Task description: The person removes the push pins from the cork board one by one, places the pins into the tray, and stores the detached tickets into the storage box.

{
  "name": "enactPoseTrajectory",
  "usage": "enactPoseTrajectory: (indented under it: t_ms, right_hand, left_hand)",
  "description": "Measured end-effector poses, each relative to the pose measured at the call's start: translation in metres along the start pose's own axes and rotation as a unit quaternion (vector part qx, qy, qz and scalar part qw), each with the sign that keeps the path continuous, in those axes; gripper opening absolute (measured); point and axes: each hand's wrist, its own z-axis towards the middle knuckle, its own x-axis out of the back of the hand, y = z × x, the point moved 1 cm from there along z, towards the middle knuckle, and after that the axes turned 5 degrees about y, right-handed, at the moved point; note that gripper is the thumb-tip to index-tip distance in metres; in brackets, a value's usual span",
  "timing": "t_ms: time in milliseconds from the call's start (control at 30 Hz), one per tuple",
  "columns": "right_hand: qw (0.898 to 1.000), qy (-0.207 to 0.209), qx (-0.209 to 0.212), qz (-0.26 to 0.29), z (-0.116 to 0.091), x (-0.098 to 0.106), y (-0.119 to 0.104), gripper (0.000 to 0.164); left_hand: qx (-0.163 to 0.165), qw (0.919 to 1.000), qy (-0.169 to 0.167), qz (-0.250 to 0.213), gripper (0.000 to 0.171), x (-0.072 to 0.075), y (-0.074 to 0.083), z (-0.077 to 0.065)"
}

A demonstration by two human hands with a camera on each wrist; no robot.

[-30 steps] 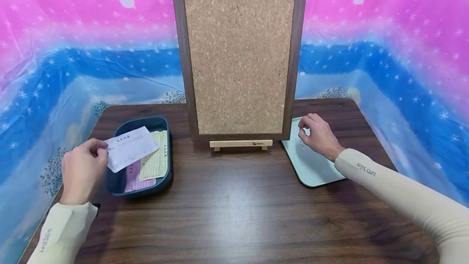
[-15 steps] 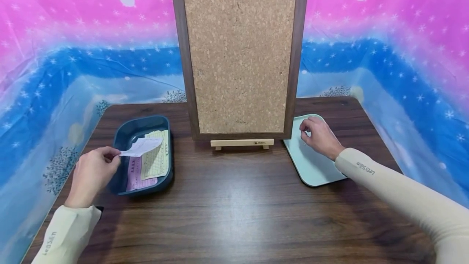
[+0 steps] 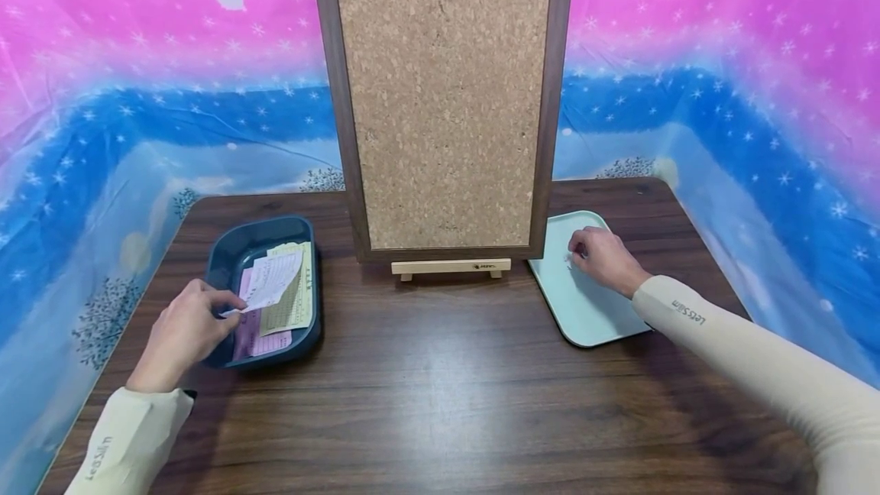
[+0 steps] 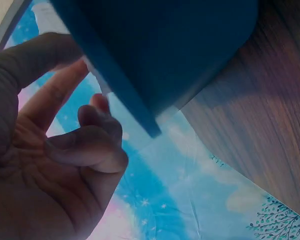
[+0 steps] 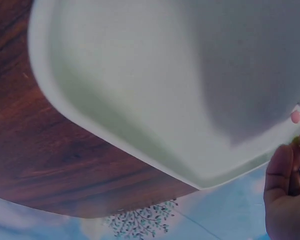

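My left hand pinches a white slip of printed paper by its near corner, between thumb and fingers. The slip slants over a yellow slip and a pink slip, which lie in the dark blue bin. In the left wrist view the bin's wall hides most of the slip. Over the pale green tray is my right hand, fingers bent together. In the right wrist view a small yellow-green piece shows at its fingertips, and a small pink piece lies close by on the tray.
A framed cork board stands upright on a small wooden easel at the back middle, with the bin to its left and the tray to its right. All stand on a dark wood table. A printed cloth hangs behind.
My left hand has moved right and slightly down, bringing the white slip lower over the other slips in the bin. My right hand has shifted only slightly above the tray.
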Motion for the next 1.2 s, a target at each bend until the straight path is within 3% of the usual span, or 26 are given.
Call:
enactPoseTrajectory:
  t_ms: [267,533,900,1067,1200]
  right_hand:
    - [1.000,-0.020,-0.005,-0.003,-0.006,-0.006,0.006,0.006]
    - [0.999,-0.036,-0.008,0.004,-0.009,-0.007,0.007,0.005]
    - [0.998,-0.046,-0.036,0.013,-0.010,-0.008,0.007,0.006]
    - [0.999,-0.036,-0.024,0.005,-0.012,-0.007,0.008,0.005]
    - [0.999,-0.022,-0.024,0.003,-0.014,-0.001,0.004,0.006]
  left_hand:
    - [-0.015,0.9991,-0.038,-0.001,0.017,-0.003,0.001,0.000]
    - [-0.004,0.9977,-0.065,0.016,0.016,-0.007,0.004,0.000]
    - [-0.006,0.9977,-0.064,0.021,0.018,-0.009,0.004,-0.001]
    - [0.004,0.9968,-0.076,0.023,0.025,-0.009,0.007,0.001]
    - [0.002,0.9985,-0.054,0.012,0.028,-0.010,0.010,0.002]
